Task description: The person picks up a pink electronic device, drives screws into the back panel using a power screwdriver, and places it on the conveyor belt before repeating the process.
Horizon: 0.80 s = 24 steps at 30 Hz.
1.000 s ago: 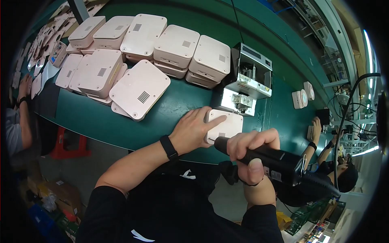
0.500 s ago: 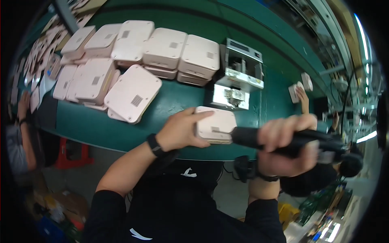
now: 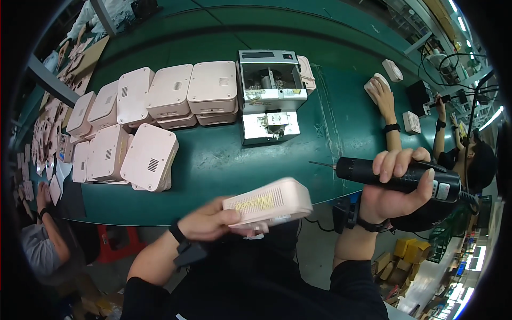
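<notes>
My left hand (image 3: 205, 223) grips a pale pink plastic housing (image 3: 294, 198) by one end, above the table's front edge. The housing is tipped so that a slotted side with yellow marking shows. In my right hand (image 3: 392, 194) is a black electric screwdriver (image 3: 354, 169), fingers wrapped round its body. Its thin bit points left, apart from the housing. Beyond both hands stands a metal screw feeder (image 3: 273, 98) with a screw tray behind its window.
Several like housings (image 3: 213, 88) stand stacked left of the feeder, some leaning. On the right, a co-worker's hand (image 3: 381, 93) rests on another pale housing. A second person's arm (image 3: 45, 208) shows at the far left. A cable (image 3: 469, 198) trails from the screwdriver.
My left hand has lifted the housing off the table, drawn it nearer and tipped it. The screwdriver's tip has come away from it. The view has shifted right.
</notes>
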Motion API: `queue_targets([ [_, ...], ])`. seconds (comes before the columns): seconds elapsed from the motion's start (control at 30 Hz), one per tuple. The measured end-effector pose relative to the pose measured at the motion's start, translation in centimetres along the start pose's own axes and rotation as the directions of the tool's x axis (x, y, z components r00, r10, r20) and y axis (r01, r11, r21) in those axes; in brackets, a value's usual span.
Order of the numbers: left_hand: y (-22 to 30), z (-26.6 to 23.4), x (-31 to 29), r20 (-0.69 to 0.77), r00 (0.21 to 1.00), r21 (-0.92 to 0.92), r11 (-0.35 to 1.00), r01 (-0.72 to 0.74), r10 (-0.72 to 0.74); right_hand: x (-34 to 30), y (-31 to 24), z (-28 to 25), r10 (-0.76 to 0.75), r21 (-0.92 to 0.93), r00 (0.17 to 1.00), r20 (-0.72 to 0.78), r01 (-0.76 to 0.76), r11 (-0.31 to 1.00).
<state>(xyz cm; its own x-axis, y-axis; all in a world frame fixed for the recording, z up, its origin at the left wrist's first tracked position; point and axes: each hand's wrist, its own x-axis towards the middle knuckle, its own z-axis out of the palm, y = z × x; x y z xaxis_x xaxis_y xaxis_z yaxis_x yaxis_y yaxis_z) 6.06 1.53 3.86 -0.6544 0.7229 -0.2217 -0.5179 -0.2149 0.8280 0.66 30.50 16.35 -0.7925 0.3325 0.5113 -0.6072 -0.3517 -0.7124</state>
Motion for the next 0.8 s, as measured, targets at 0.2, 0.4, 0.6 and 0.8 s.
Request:
queue_targets([
  [0.2,-3.9,3.7,1.1,-0.016,0.758,-0.775,0.487,0.403,-0.653,-1.2,-0.1,-2.2,0.023,-0.055,1.000,-0.019,-0.024,0.998],
  [0.4,-2.5,4.1,0.2,-0.271,0.917,-0.504,0.855,0.124,-0.292,-1.8,-0.5,-2.4,-0.006,-0.073,1.000,0.001,0.006,0.997],
  [0.6,-1.2,1.4,1.0,-0.436,0.765,0.612,0.779,-0.133,0.474,-2.2,-0.2,-0.9,0.020,-0.016,0.997,0.079,-0.019,1.000],
  [0.8,-1.4,-1.1,2.6,-0.220,0.713,0.967,0.246,0.068,0.666,-3.0,1.6,0.6,0.134,-0.041,0.978,0.159,-0.129,0.991],
])
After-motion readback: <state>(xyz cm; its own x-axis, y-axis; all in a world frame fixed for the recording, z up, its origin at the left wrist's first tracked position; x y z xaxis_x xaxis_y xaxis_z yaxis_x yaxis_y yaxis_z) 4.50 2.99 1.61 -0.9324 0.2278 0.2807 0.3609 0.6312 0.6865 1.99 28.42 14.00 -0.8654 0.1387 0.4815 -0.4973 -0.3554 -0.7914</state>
